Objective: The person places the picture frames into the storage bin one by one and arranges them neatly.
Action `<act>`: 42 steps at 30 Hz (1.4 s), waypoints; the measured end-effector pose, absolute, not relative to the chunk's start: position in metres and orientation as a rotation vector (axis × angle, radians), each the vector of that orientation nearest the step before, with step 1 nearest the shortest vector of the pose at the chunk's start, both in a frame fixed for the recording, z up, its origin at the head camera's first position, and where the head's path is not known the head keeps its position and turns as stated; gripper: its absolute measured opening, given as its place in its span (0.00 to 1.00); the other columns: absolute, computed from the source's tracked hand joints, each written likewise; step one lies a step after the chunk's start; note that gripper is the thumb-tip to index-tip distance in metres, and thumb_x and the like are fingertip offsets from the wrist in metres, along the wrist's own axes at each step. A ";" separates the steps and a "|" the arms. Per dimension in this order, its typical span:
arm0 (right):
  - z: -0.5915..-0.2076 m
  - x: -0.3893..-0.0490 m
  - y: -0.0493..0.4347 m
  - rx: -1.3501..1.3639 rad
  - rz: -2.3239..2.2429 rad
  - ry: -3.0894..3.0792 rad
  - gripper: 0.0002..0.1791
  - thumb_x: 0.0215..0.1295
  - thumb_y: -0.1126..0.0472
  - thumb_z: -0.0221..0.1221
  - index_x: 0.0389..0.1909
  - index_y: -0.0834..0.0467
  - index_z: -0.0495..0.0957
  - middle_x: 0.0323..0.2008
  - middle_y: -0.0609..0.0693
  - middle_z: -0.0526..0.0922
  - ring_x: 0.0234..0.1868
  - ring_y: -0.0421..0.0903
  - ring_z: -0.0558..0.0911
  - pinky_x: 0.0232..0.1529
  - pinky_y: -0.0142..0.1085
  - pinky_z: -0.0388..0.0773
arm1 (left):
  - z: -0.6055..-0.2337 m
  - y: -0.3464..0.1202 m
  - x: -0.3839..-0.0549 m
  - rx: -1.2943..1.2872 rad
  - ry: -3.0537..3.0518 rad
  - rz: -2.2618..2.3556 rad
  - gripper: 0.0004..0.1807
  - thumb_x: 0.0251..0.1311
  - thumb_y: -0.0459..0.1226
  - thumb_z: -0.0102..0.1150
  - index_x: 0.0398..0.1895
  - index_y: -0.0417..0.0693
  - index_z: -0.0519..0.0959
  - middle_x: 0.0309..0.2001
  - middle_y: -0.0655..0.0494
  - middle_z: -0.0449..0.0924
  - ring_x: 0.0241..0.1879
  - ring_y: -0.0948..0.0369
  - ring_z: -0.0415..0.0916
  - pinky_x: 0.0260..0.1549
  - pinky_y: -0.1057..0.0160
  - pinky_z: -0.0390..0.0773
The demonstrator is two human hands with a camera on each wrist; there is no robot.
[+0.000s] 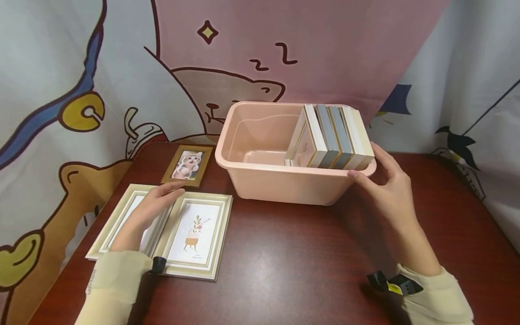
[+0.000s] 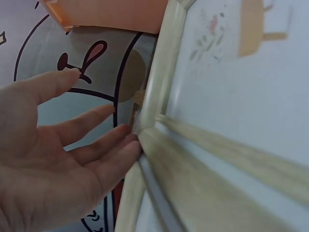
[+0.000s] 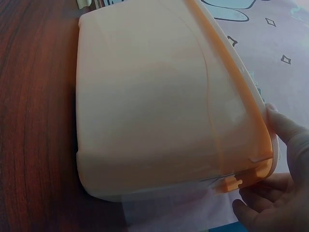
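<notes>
My left hand [image 1: 152, 210] hovers over two cream picture frames lying side by side, its fingers loosely extended. In the left wrist view its fingertips are right at the frames' edge, with nothing in the grasp. The right-hand picture frame [image 1: 197, 234] shows a potted plant; the left-hand picture frame [image 1: 115, 225] is partly hidden by the hand. My right hand [image 1: 392, 192] grips the right end of a pink plastic bin [image 1: 280, 183], thumb on the front rim and fingers around the corner. Several frames [image 1: 335, 140], white, grey and cream, stand on edge inside the bin's right half.
A small brown picture frame [image 1: 188, 164] with a kitten photo lies behind the cream frames, left of the bin. All rest on a dark red wooden table [image 1: 284, 253]. A cartoon-printed curtain [image 1: 325, 49] hangs behind.
</notes>
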State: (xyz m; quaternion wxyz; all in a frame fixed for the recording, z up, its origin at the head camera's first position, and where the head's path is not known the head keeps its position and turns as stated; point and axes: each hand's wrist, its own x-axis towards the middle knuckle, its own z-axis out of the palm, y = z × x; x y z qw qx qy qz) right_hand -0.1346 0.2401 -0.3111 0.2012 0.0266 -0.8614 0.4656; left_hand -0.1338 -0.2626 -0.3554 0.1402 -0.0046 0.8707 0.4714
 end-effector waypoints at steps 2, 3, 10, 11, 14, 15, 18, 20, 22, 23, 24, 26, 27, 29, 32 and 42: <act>-0.312 -0.133 0.241 0.067 1.297 -2.406 0.41 0.58 0.60 0.71 0.72 0.44 0.67 0.73 0.50 0.69 0.68 0.28 0.68 0.65 0.15 0.63 | -0.353 -0.261 -0.134 0.009 2.509 1.328 0.33 0.76 0.47 0.45 0.74 0.35 0.59 0.73 0.31 0.58 0.72 0.36 0.59 0.70 0.35 0.62; -0.312 -0.133 0.242 0.062 1.298 -2.406 0.41 0.58 0.60 0.71 0.72 0.44 0.67 0.73 0.50 0.69 0.68 0.28 0.68 0.65 0.15 0.64 | -0.352 -0.261 -0.134 0.023 2.502 1.311 0.32 0.76 0.46 0.45 0.74 0.34 0.60 0.73 0.30 0.59 0.71 0.37 0.60 0.69 0.36 0.65; -0.312 -0.130 0.244 0.039 1.299 -2.399 0.41 0.58 0.60 0.71 0.72 0.44 0.67 0.73 0.50 0.69 0.68 0.28 0.68 0.66 0.16 0.62 | -0.354 -0.255 -0.134 0.088 2.458 1.150 0.29 0.74 0.40 0.49 0.72 0.33 0.62 0.71 0.30 0.62 0.69 0.37 0.64 0.60 0.43 0.79; -0.312 -0.129 0.244 0.038 1.297 -2.400 0.41 0.58 0.60 0.71 0.72 0.43 0.67 0.73 0.50 0.69 0.68 0.28 0.68 0.66 0.16 0.62 | -0.355 -0.254 -0.134 0.092 2.469 1.127 0.29 0.73 0.39 0.52 0.71 0.32 0.63 0.71 0.29 0.63 0.68 0.37 0.66 0.58 0.44 0.80; -0.311 -0.129 0.244 0.036 1.297 -2.406 0.41 0.58 0.60 0.71 0.72 0.43 0.67 0.73 0.50 0.69 0.68 0.27 0.68 0.65 0.15 0.62 | -0.358 -0.249 -0.133 0.089 2.518 1.046 0.29 0.68 0.35 0.58 0.69 0.32 0.66 0.66 0.29 0.68 0.62 0.38 0.72 0.51 0.48 0.85; -0.311 -0.128 0.244 0.034 1.300 -2.408 0.41 0.58 0.60 0.71 0.72 0.43 0.67 0.73 0.50 0.69 0.68 0.28 0.68 0.65 0.15 0.63 | -0.360 -0.248 -0.133 0.088 2.529 1.027 0.29 0.66 0.34 0.59 0.68 0.31 0.67 0.64 0.28 0.70 0.60 0.39 0.74 0.49 0.49 0.86; -0.312 -0.128 0.244 0.035 1.307 -2.407 0.41 0.58 0.60 0.71 0.72 0.44 0.66 0.73 0.50 0.68 0.68 0.29 0.69 0.65 0.15 0.64 | -0.361 -0.243 -0.132 0.104 2.579 0.958 0.29 0.63 0.32 0.63 0.66 0.30 0.69 0.57 0.30 0.76 0.52 0.42 0.79 0.41 0.54 0.88; -0.312 -0.128 0.244 0.038 1.314 -2.402 0.41 0.58 0.60 0.71 0.73 0.44 0.66 0.73 0.50 0.68 0.69 0.30 0.69 0.65 0.16 0.64 | -0.361 -0.240 -0.131 0.124 2.606 0.928 0.28 0.61 0.31 0.64 0.64 0.29 0.71 0.53 0.31 0.77 0.49 0.44 0.80 0.37 0.56 0.88; -0.311 -0.128 0.245 0.037 1.315 -2.399 0.41 0.58 0.60 0.71 0.72 0.45 0.66 0.73 0.50 0.68 0.69 0.31 0.69 0.66 0.16 0.64 | -0.361 -0.237 -0.132 0.122 2.639 0.880 0.26 0.60 0.31 0.65 0.62 0.30 0.72 0.51 0.33 0.78 0.45 0.47 0.81 0.34 0.58 0.87; -0.311 -0.128 0.245 0.037 1.318 -2.396 0.41 0.58 0.60 0.71 0.72 0.45 0.66 0.73 0.50 0.68 0.69 0.32 0.69 0.66 0.16 0.64 | -0.361 -0.235 -0.132 0.113 2.651 0.859 0.25 0.60 0.31 0.65 0.60 0.30 0.73 0.50 0.34 0.78 0.44 0.48 0.81 0.33 0.59 0.86; -0.311 -0.128 0.245 0.037 1.318 -2.393 0.41 0.58 0.60 0.71 0.72 0.45 0.66 0.73 0.50 0.68 0.69 0.32 0.69 0.66 0.16 0.64 | -0.362 -0.233 -0.133 0.105 2.663 0.837 0.24 0.60 0.31 0.65 0.59 0.31 0.74 0.49 0.34 0.78 0.42 0.49 0.81 0.31 0.60 0.86; -0.310 -0.129 0.246 0.040 1.322 -2.389 0.40 0.58 0.60 0.71 0.72 0.45 0.67 0.73 0.51 0.68 0.69 0.31 0.69 0.66 0.16 0.65 | -0.362 -0.230 -0.133 0.082 2.687 0.788 0.22 0.60 0.32 0.64 0.56 0.32 0.75 0.47 0.36 0.79 0.39 0.52 0.80 0.29 0.62 0.84; -0.310 -0.129 0.245 0.043 1.327 -2.386 0.40 0.58 0.61 0.71 0.72 0.45 0.67 0.73 0.51 0.68 0.69 0.31 0.69 0.66 0.16 0.65 | -0.362 -0.229 -0.133 0.070 2.700 0.762 0.21 0.60 0.32 0.64 0.55 0.34 0.75 0.47 0.37 0.79 0.38 0.53 0.79 0.29 0.62 0.83; -0.310 -0.130 0.245 0.055 1.333 -2.381 0.40 0.58 0.61 0.71 0.72 0.45 0.67 0.73 0.51 0.69 0.68 0.31 0.70 0.65 0.16 0.65 | -0.361 -0.228 -0.133 0.051 2.726 0.727 0.20 0.59 0.33 0.65 0.53 0.35 0.76 0.46 0.37 0.80 0.36 0.53 0.78 0.28 0.61 0.82; -0.311 -0.132 0.244 0.072 1.346 -2.379 0.41 0.58 0.61 0.71 0.72 0.46 0.67 0.73 0.52 0.68 0.68 0.32 0.70 0.64 0.15 0.66 | -0.358 -0.229 -0.130 0.001 2.760 0.696 0.19 0.58 0.34 0.65 0.52 0.38 0.76 0.48 0.38 0.80 0.37 0.52 0.77 0.31 0.58 0.80; -0.313 -0.134 0.242 0.090 1.331 -2.395 0.40 0.58 0.59 0.71 0.72 0.44 0.67 0.73 0.50 0.69 0.69 0.33 0.70 0.64 0.16 0.66 | -0.340 -0.241 -0.112 -0.089 2.740 1.095 0.20 0.62 0.34 0.62 0.56 0.39 0.72 0.59 0.30 0.74 0.48 0.42 0.83 0.36 0.57 0.88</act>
